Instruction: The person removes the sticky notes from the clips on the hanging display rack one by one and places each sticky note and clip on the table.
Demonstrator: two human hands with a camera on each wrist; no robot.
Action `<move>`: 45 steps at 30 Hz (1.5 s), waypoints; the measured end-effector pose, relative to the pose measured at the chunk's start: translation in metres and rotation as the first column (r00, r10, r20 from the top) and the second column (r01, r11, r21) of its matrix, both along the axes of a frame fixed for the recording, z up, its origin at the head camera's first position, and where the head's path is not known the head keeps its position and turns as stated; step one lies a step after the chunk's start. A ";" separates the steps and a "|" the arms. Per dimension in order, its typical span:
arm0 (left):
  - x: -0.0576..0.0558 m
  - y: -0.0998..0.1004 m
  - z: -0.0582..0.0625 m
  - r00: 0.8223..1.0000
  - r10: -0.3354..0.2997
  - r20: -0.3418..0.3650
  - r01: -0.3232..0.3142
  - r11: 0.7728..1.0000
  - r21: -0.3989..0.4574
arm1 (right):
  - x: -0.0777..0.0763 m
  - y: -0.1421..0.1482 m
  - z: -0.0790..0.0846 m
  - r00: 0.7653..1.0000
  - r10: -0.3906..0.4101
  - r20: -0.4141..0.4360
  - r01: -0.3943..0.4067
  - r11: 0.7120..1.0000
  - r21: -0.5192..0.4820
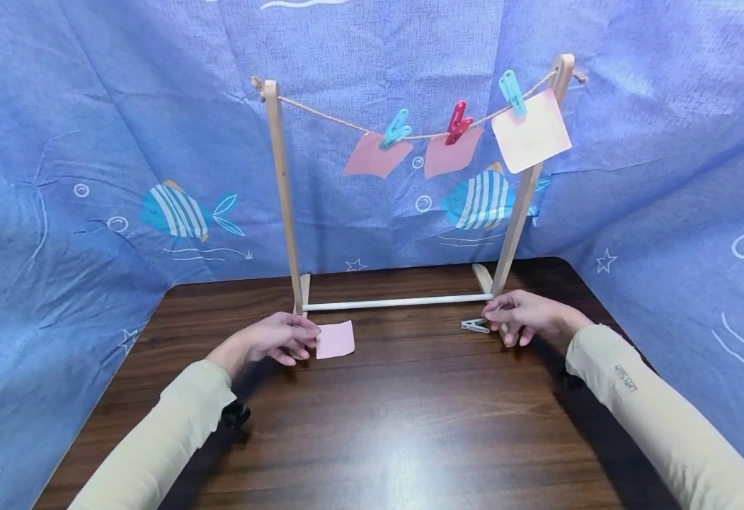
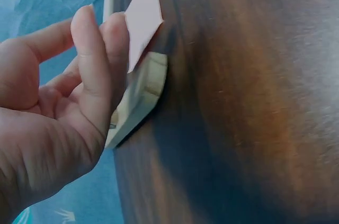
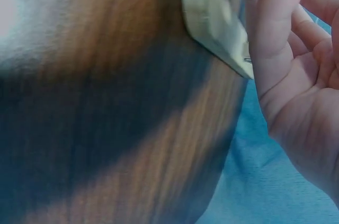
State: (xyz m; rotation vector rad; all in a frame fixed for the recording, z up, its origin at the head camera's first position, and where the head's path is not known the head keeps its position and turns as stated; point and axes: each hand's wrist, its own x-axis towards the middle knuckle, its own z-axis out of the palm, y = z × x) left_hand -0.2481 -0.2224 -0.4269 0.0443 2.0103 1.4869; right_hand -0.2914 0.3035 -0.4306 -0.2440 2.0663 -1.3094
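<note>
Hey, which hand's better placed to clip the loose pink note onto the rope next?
Probably the right hand: it pinches the gray clothespin, while the left hand is occupied holding the loose pink note, which it could steady against the rope.

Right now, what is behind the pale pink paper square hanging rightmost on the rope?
The light brown wooden post, showing above and below the paper, and the blue fabric backdrop. The covered stretches of both cannot be seen.
</note>
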 end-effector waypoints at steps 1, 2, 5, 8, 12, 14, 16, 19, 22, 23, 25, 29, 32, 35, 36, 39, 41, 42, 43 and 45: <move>-0.001 0.000 0.002 1.000 -0.010 0.005 0.010 1.000 -0.003 | 0.000 -0.001 0.003 1.000 0.013 0.005 -0.013 1.000 -0.001; -0.001 0.000 0.005 1.000 -0.021 0.006 0.021 1.000 -0.006 | -0.001 -0.001 0.005 1.000 0.023 0.010 -0.023 1.000 -0.002; -0.005 0.000 0.013 1.000 -0.029 -0.003 0.029 1.000 0.004 | -0.002 -0.004 0.013 0.999 0.049 0.017 -0.049 0.999 -0.006; -0.008 0.003 0.021 1.000 -0.020 -0.009 0.020 1.000 0.016 | -0.004 -0.007 0.021 0.998 0.060 0.015 -0.060 0.998 -0.015; -0.012 0.010 0.033 0.999 0.010 -0.037 -0.009 1.000 0.029 | -0.005 -0.014 0.034 0.997 0.076 0.010 -0.076 0.997 -0.033; -0.014 0.015 0.039 0.997 0.043 -0.066 -0.041 0.998 0.042 | -0.006 -0.019 0.041 0.996 0.087 0.011 -0.086 0.995 -0.042; -0.016 0.020 0.045 0.993 0.073 -0.096 -0.068 0.996 0.056 | -0.008 -0.024 0.048 0.996 0.089 0.013 -0.088 0.994 -0.057; -0.018 0.027 0.054 0.987 0.101 -0.124 -0.093 0.993 0.071 | -0.010 -0.032 0.059 0.995 0.099 0.001 -0.098 0.993 -0.068; -0.020 0.032 0.062 0.986 0.087 -0.145 -0.077 0.994 0.073 | -0.013 -0.039 0.069 0.993 0.116 -0.005 -0.116 0.991 -0.070; -0.021 0.033 0.064 0.985 0.085 -0.150 -0.074 0.994 0.075 | -0.013 -0.041 0.072 0.992 0.123 -0.006 -0.123 0.990 -0.065; -0.022 0.036 0.069 0.983 0.075 -0.166 -0.063 0.995 0.077 | -0.014 -0.044 0.078 0.991 0.134 -0.012 -0.134 0.989 -0.057; -0.024 0.042 0.080 0.977 0.085 -0.195 -0.067 0.993 0.099 | -0.015 -0.049 0.090 0.987 0.150 -0.056 -0.153 0.986 -0.063; -0.025 0.048 0.089 0.974 0.102 -0.204 -0.077 0.989 0.127 | -0.016 -0.053 0.098 0.982 0.164 -0.093 -0.172 0.981 -0.089; -0.025 0.054 0.099 0.972 0.102 -0.212 -0.072 0.987 0.145 | -0.016 -0.058 0.103 0.977 0.173 -0.121 -0.187 0.975 -0.117; -0.025 0.056 0.102 0.972 0.098 -0.215 -0.066 0.986 0.153 | -0.016 -0.059 0.105 0.975 0.179 -0.131 -0.196 0.972 -0.128; -0.024 0.059 0.112 0.969 0.099 -0.227 -0.057 0.981 0.184 | -0.016 -0.064 0.111 0.966 0.199 -0.166 -0.223 0.964 -0.144; -0.023 0.061 0.119 0.966 0.108 -0.234 -0.057 0.975 0.215 | -0.016 -0.067 0.117 0.961 0.204 -0.187 -0.233 0.961 -0.147; -0.023 0.062 0.122 0.964 0.115 -0.239 -0.060 0.972 0.227 | -0.016 -0.069 0.119 0.959 0.205 -0.195 -0.236 0.960 -0.149; -0.023 0.063 0.125 0.962 0.124 -0.243 -0.064 0.969 0.239 | -0.016 -0.071 0.122 0.957 0.205 -0.203 -0.237 0.960 -0.148; -0.023 0.065 0.129 0.958 0.139 -0.252 -0.073 0.964 0.256 | -0.016 -0.076 0.127 0.955 0.197 -0.220 -0.233 0.961 -0.151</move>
